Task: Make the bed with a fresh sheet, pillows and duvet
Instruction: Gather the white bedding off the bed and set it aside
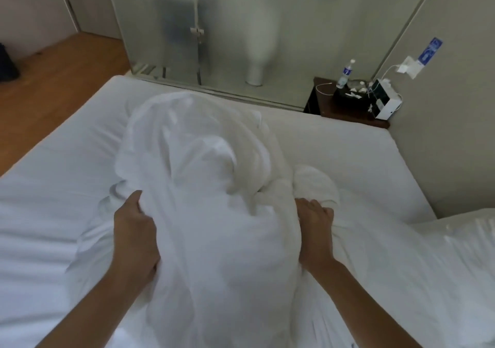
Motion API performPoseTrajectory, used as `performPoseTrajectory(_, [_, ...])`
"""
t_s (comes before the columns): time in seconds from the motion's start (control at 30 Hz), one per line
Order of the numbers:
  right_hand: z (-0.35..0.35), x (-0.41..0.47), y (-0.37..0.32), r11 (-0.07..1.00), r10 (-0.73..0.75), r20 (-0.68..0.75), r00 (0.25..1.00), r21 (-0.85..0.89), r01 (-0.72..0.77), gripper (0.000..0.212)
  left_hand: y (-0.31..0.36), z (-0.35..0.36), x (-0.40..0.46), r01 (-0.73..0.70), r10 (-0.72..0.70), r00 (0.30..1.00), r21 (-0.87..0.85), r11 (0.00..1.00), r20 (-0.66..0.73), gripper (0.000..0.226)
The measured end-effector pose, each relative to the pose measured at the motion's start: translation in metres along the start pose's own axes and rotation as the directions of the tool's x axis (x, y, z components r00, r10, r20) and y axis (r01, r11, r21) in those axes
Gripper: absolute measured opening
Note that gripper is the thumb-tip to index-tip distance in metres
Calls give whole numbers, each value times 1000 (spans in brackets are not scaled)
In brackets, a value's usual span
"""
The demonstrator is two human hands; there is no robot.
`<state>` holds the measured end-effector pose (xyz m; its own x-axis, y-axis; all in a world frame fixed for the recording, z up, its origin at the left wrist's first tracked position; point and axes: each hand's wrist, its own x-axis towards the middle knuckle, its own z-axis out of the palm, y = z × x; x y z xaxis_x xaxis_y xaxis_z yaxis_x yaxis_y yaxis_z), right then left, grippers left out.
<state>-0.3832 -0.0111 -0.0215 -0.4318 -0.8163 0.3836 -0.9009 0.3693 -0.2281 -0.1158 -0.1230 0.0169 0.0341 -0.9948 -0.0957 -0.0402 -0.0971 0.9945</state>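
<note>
Gripping bunched duvet on bed: left hand, right hand, fingers curled into cloth; possibly pillow, blurred.

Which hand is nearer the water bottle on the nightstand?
Right. The right hand grips the bundled white bedding on the side toward the water bottle, which stands up and to its right. The left hand grips the bundle's opposite side, farther away.
</note>
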Motion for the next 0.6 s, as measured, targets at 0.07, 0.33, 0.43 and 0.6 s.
performPoseTrajectory(0.07, [-18,6,-8,999,27,-67,997,26,-25,45,39,1,-8,-44,43,998,22,999,51,32])
performPoseTrajectory(0.33, [-112,46,-53,964,25,-236,971,262,39,12,158,-17,-27,-194,195,981,38,980,-16,39])
performPoseTrajectory(0.43, [-153,60,-72,966,-22,-295,955,240,97,13,195,-28,-38,-249,250,968,36,968,-20,32])
performPoseTrajectory(0.6, [-222,74,-95,968,-65,-338,939,208,142,19,250,-47,-61,-274,274,962,-50,961,4,17])
